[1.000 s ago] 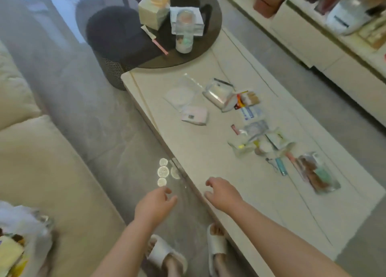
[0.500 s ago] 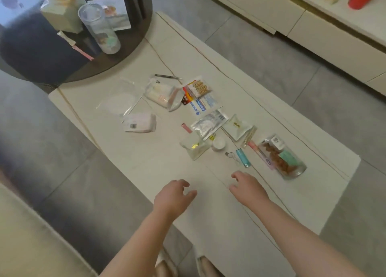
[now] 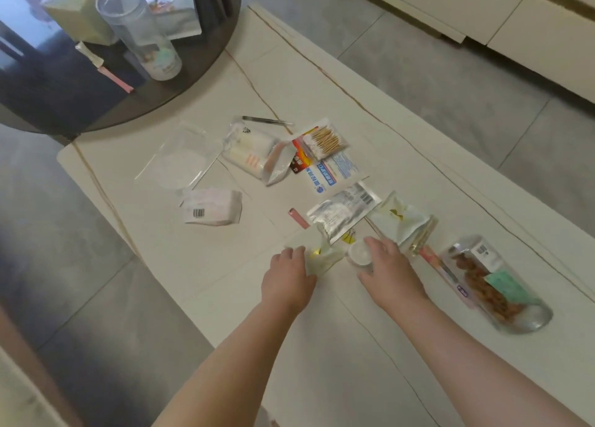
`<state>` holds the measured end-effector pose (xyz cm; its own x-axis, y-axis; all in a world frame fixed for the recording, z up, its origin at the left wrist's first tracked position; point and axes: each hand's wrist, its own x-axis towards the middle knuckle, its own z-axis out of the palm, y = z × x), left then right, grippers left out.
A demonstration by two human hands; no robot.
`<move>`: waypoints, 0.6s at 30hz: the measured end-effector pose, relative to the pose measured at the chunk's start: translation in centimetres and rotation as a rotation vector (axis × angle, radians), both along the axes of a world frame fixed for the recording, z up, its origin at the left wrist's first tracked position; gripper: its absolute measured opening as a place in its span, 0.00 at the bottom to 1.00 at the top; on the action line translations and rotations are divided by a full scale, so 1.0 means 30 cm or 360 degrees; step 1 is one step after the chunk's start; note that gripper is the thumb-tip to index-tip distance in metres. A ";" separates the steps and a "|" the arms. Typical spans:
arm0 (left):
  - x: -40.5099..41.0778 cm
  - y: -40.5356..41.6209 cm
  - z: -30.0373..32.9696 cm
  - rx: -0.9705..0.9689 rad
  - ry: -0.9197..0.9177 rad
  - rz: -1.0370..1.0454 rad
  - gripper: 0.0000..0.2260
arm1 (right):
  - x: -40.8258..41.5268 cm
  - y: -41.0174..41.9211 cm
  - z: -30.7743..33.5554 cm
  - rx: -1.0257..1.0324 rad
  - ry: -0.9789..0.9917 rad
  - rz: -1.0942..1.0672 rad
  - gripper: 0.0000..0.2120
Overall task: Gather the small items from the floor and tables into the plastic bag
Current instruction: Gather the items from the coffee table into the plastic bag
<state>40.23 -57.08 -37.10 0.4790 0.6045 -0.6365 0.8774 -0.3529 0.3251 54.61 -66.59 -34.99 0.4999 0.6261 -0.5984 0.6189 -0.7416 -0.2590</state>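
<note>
**Both hands reaching the nearest packets on the table**

The person is leaning over the pale table (image 3: 322, 346) with both forearms stretched forward. The left hand (image 3: 287, 277) is lying palm down with its fingers loosely spread, their tips touching the near edge of a small clear packet with yellow inside (image 3: 322, 256); whether it is gripping the packet cannot be told. The right hand (image 3: 388, 270) is resting just beside it, fingers relaxed and extended, its thumb side touching a small round white lid (image 3: 359, 253) that is sitting between the two hands.

Just beyond the right hand's fingertips a cream sachet (image 3: 401, 219) is lying, and a silver foil pouch (image 3: 341, 212) is overlapping the clear packet beyond the left hand, with a short pink tube (image 3: 297, 218) beside it. To the right of the right hand, a pink pen (image 3: 441, 267) is lying against a clear bag of brown snacks (image 3: 492, 282).

Farther out from both hands are a white tissue pack with a barcode (image 3: 211, 211), a flat clear zip bag (image 3: 180, 159), a clear pouch of white sticks (image 3: 257, 153), a packet of cotton swabs (image 3: 325, 138) and a blue-printed white sachet (image 3: 333, 172). Well beyond them a dark round table (image 3: 64, 105) is carrying a clear cylinder (image 3: 141, 34). The plastic bag itself is not in sight.
</note>
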 end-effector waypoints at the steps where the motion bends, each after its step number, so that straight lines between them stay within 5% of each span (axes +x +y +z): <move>1: 0.007 0.011 -0.019 0.0018 0.0002 0.0018 0.26 | -0.005 0.015 -0.021 -0.0013 -0.0016 0.0018 0.25; 14: 0.094 0.060 -0.188 0.0211 0.0108 0.0100 0.29 | -0.028 0.063 -0.185 -0.0125 -0.0107 -0.0017 0.27; 18: 0.076 0.049 -0.153 0.0073 0.0138 0.0260 0.19 | -0.011 0.054 -0.160 -0.0134 -0.0062 -0.0006 0.23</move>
